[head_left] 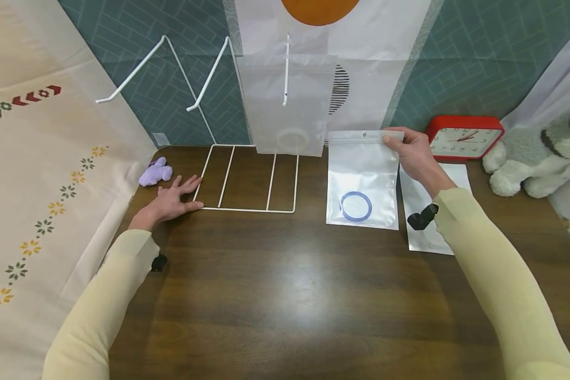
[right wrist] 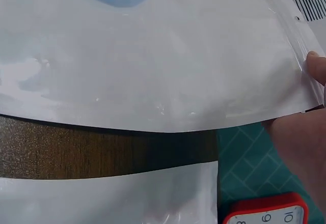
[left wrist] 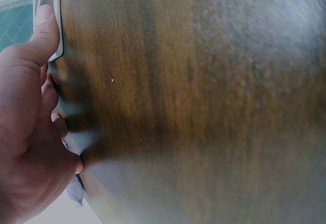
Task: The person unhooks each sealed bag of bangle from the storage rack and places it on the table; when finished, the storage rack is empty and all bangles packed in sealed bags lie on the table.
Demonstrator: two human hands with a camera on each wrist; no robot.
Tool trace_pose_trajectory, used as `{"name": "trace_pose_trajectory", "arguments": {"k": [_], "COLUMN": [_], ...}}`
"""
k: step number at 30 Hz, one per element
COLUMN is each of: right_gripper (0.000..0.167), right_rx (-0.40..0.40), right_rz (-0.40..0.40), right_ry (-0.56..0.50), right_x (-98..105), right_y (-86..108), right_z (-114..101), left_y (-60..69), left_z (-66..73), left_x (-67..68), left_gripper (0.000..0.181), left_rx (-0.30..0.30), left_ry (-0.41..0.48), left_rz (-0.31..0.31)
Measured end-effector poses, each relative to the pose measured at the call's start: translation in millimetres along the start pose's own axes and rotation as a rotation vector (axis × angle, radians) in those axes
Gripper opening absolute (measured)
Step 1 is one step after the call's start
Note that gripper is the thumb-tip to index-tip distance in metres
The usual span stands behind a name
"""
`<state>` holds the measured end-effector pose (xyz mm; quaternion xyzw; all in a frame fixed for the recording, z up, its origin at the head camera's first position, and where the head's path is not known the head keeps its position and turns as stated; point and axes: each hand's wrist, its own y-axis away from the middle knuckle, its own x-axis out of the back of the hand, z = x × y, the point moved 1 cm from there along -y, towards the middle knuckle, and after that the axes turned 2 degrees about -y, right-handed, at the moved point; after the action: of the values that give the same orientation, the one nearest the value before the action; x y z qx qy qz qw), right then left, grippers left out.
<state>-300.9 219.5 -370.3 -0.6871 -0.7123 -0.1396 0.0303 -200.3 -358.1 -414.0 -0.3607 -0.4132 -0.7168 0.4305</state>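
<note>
My right hand [head_left: 414,153] pinches the upper right corner of a clear-fronted zip pouch [head_left: 361,169], which holds a blue ring [head_left: 356,206]. In the right wrist view the thumb presses on the pouch [right wrist: 168,66] near its zip strip. At the left, my left hand [head_left: 173,202] rests on the table with fingers spread, touching the left front corner of a white wire rack [head_left: 247,210]. The left wrist view shows the thumb [left wrist: 46,30] lying on the rack's wire. Another pouch [head_left: 290,105] with a pale ring hangs on the rack's middle hook [head_left: 286,74].
A further pouch [head_left: 429,232] lies on the table [head_left: 285,306] under the right forearm. Behind it stand a red clock [head_left: 465,137] and a grey plush toy [head_left: 537,158]. A small purple plush [head_left: 155,172] sits by the left hand. Two hook arms [head_left: 133,74] jut from the rack.
</note>
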Motion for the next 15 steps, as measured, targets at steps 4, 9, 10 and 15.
{"name": "trace_pose_trajectory", "arguments": {"k": [4,9,10,15], "right_gripper": [0.043,0.044,0.044,0.046], "right_rx": [0.0,-0.02,-0.023,-0.027], "right_rz": [-0.001,0.008,0.01,0.016], "right_ry": [-0.022,0.015,0.031,0.095], "right_x": [-1.9,-4.0,-4.0,-2.8], "right_y": [-5.3,-10.1,-11.0,-16.3], "right_z": [2.3,4.9,5.5,8.2], "left_y": [0.5,0.9,0.9,1.1], "left_z": [0.1,-0.1,-0.1,0.2], "left_x": [0.2,0.5,0.4,-0.5], "left_gripper": [0.082,0.082,0.082,0.082], "left_rx": [0.004,0.005,0.005,0.012], "left_ry": [0.003,0.008,0.009,0.0], "left_rz": [-0.001,-0.001,0.0,0.0]}}
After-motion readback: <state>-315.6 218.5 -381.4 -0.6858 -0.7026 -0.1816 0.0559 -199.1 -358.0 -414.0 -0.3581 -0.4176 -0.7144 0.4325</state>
